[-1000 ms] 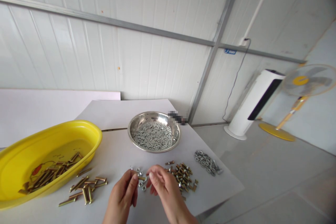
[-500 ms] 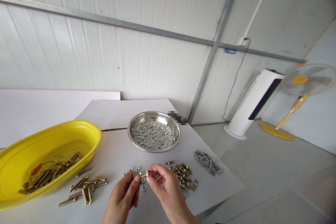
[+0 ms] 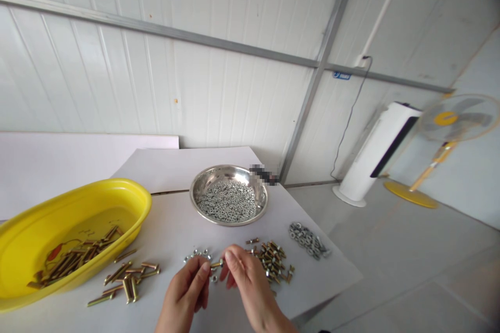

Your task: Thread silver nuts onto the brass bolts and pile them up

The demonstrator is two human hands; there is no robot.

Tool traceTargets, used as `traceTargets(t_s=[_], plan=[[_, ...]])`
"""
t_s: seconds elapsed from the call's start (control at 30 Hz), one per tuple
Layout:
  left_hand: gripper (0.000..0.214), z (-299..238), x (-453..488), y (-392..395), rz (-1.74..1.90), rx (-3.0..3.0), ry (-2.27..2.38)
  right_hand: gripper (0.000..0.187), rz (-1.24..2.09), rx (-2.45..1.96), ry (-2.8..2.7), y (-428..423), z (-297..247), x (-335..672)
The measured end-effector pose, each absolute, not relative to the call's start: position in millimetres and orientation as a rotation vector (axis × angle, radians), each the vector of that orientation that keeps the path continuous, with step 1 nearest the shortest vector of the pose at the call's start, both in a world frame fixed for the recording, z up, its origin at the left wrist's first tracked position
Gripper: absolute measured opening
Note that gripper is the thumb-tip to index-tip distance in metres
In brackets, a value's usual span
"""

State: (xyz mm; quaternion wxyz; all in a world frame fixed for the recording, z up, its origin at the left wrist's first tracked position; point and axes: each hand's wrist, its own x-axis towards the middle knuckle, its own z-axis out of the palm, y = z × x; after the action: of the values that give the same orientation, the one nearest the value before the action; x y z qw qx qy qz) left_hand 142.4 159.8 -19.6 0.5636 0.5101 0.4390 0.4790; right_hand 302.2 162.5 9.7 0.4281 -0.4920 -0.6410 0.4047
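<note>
My left hand (image 3: 186, 291) and my right hand (image 3: 246, 281) meet low in the middle of the view, above the white table (image 3: 175, 229). Between their fingertips is a small brass bolt (image 3: 216, 264) with a silver nut at its right end. The left hand pinches the bolt's head end. The right thumb and forefinger are closed on the nut end. A few loose silver nuts (image 3: 197, 254) lie on the table just beyond my fingers. A pile of bolts with nuts on them (image 3: 275, 260) lies right of my right hand.
A steel bowl of silver nuts (image 3: 229, 201) sits at the table's middle back. A yellow tub (image 3: 58, 239) with long brass bolts stands at left, with loose bolts (image 3: 127, 278) before it. Washers (image 3: 308, 239) lie near the right edge. A tower appliance (image 3: 377, 153) and fan (image 3: 449, 140) stand on the floor.
Both hands stay in place. My right fingers have shifted around the nut on the bolt's end, and the bolt has tilted slightly between the fingertips.
</note>
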Motion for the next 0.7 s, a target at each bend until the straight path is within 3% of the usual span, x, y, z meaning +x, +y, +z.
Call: traceTargets(t_s=[0.07, 0.23, 0.53, 0.7], plan=[[0.041, -22, 140, 162, 1.147, 1.111, 1.032, 0.019, 0.958, -1.185, -1.603, 163, 15, 302], [0.044, -31, 137, 166, 1.142, 0.958, 1.015, 0.041, 0.795, -1.159, -1.674, 166, 12, 298], [0.043, -23, 141, 163, 1.117, 1.143, 1.042, 0.008, 0.857, -1.166, -1.663, 165, 9, 301], [0.044, -19, 146, 157, 1.074, 1.340, 1.104, 0.036, 0.876, -1.260, -1.700, 164, 7, 300]])
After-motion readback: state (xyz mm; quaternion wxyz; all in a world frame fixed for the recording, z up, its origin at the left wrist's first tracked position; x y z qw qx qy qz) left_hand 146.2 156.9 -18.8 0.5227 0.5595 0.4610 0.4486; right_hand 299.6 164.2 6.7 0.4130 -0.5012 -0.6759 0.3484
